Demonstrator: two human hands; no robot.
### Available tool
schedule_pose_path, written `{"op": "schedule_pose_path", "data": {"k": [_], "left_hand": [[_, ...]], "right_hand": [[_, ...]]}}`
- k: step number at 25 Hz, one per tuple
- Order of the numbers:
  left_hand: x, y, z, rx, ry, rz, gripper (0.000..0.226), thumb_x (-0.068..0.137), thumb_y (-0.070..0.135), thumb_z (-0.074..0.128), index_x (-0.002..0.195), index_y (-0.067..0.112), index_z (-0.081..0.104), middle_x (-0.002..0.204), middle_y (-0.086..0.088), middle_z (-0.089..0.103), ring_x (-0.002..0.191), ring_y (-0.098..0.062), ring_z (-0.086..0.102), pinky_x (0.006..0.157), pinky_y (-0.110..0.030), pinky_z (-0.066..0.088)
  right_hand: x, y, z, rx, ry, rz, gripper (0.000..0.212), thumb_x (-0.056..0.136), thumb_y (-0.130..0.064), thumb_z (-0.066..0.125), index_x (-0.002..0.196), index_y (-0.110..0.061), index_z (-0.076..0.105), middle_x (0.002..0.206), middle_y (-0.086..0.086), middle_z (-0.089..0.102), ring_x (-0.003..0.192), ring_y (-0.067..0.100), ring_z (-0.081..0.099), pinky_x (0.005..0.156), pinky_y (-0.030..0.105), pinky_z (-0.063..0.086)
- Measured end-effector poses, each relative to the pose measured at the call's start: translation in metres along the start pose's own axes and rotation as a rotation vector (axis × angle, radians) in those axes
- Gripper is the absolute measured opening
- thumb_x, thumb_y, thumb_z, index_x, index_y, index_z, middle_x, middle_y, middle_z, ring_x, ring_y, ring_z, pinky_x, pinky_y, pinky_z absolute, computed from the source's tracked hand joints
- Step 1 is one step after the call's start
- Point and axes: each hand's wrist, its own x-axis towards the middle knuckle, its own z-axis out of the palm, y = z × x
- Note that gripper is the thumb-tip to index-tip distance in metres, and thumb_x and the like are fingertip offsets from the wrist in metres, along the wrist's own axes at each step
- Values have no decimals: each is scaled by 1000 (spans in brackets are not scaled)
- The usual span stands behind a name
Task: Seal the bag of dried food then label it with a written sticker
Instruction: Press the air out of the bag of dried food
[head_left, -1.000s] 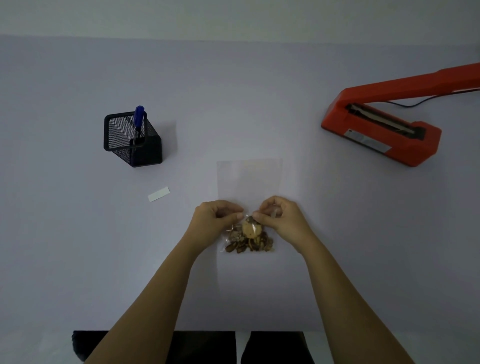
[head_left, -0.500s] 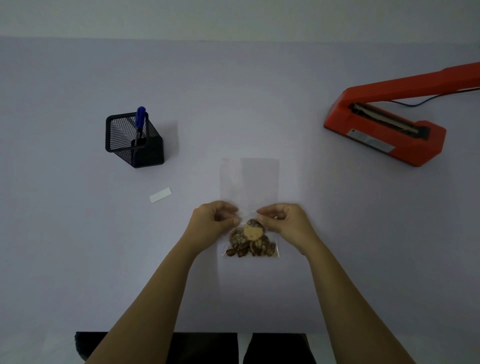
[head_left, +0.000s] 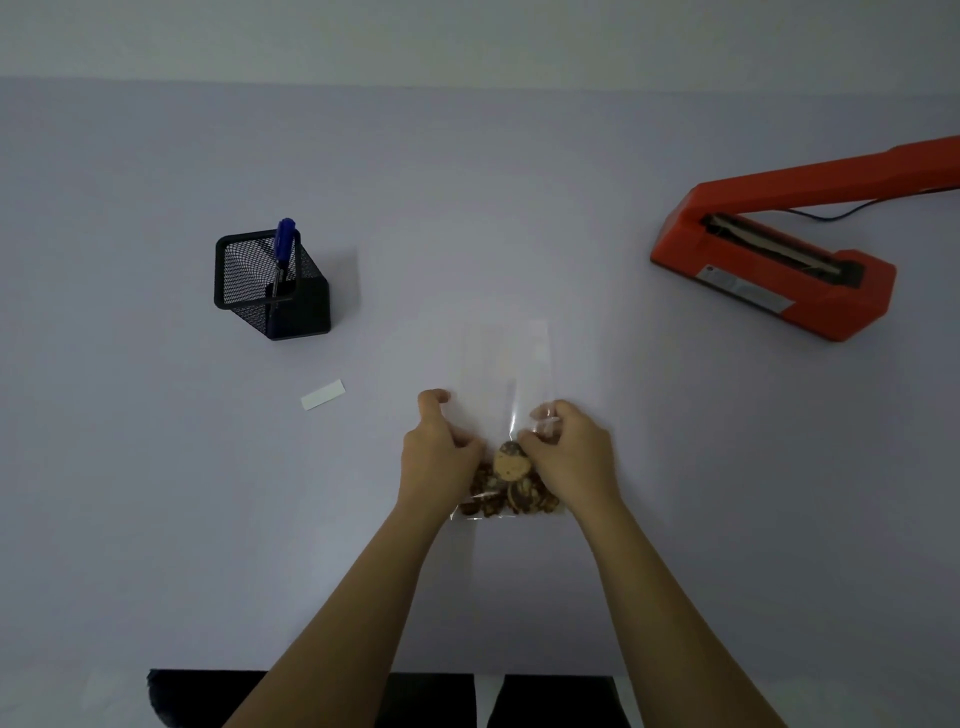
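A clear plastic bag (head_left: 506, 364) lies on the pale table, its empty upper part pointing away from me. Brown dried food (head_left: 511, 488) fills its near end. My left hand (head_left: 439, 452) pinches the bag's left side just above the food, index finger stretched forward. My right hand (head_left: 569, 452) grips the right side at the same height. A small white sticker (head_left: 322, 394) lies flat to the left. A blue pen (head_left: 283, 249) stands in a black mesh holder (head_left: 270, 286) at the far left. The red heat sealer (head_left: 779, 260) sits at the far right, its arm raised.
The sealer's black cable (head_left: 841, 210) runs off behind it to the right. The table's near edge (head_left: 311, 670) is just below my forearms, with dark clothing under it.
Both hands have shifted their hold on the bag: my left index finger now reaches forward, and the bag's empty top looks narrower and more upright than before.
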Motion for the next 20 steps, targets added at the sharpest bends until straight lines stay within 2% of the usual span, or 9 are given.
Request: {"op": "schedule_pose_path", "data": {"k": [2, 4, 6, 8, 10, 13, 15, 17, 20], "left_hand": [[3, 1, -2, 7, -3, -28, 61, 76, 3, 64, 128, 16, 34, 74, -9, 68, 64, -10, 60, 51, -12, 42], [3, 2, -4, 11, -1, -53, 65, 74, 4, 65, 129, 15, 32, 81, -13, 67, 67, -13, 59, 50, -12, 42], [3, 3, -4, 58, 37, -40, 72, 71, 7, 71, 130, 15, 31, 99, -11, 56, 83, -19, 54, 65, -19, 42], [0, 2, -2, 166, 128, 45, 73, 68, 10, 75, 127, 13, 33, 110, -2, 38, 97, -15, 39, 78, -24, 37], [-1, 1, 0, 266, 174, 197, 55, 70, 6, 72, 116, 10, 42, 107, 1, 36, 97, -12, 34, 78, -23, 33], [6, -2, 3, 349, 71, 387, 19, 76, -5, 59, 92, 5, 62, 90, -5, 53, 85, -23, 52, 69, -28, 41], [11, -4, 4, 374, 18, 428, 19, 79, -5, 58, 85, 6, 72, 85, -9, 63, 79, -25, 59, 68, -31, 48], [12, -2, 3, 360, -3, 401, 19, 80, 0, 58, 86, 8, 74, 87, -7, 67, 79, -21, 61, 70, -26, 48], [13, 7, 1, 351, -42, 292, 13, 80, 16, 61, 84, 12, 72, 87, -3, 67, 81, -17, 61, 71, -24, 48]], "right_hand": [[2, 0, -1, -37, 9, 7, 13, 78, -15, 65, 91, -14, 63, 78, -2, 63, 74, 15, 60, 69, 24, 47], [4, 1, -3, -25, -1, 48, 18, 79, -15, 64, 97, -16, 63, 80, -3, 62, 76, 15, 59, 73, 25, 47], [5, 2, -4, -42, -3, 50, 31, 79, -16, 65, 109, -16, 57, 85, -3, 60, 82, 16, 59, 71, 24, 44], [6, 4, -3, -139, 41, 6, 49, 76, -21, 70, 119, -15, 47, 102, 3, 56, 97, 20, 54, 76, 29, 44], [7, 5, -5, -247, 90, -89, 57, 73, -24, 73, 121, -15, 44, 112, 7, 51, 106, 23, 47, 83, 36, 46], [6, 2, -9, -439, 71, -278, 30, 78, -26, 68, 105, -24, 56, 100, -2, 60, 98, 22, 49, 76, 35, 40], [6, -2, -12, -528, 21, -307, 12, 83, -29, 62, 94, -31, 66, 91, -9, 67, 94, 20, 50, 73, 32, 31], [8, -4, -15, -540, -15, -263, 13, 85, -31, 59, 92, -33, 70, 90, -11, 70, 95, 18, 51, 77, 33, 32], [14, -7, -18, -490, -71, -192, 13, 79, -32, 62, 88, -32, 72, 87, -12, 72, 95, 16, 56, 85, 36, 42]]}}
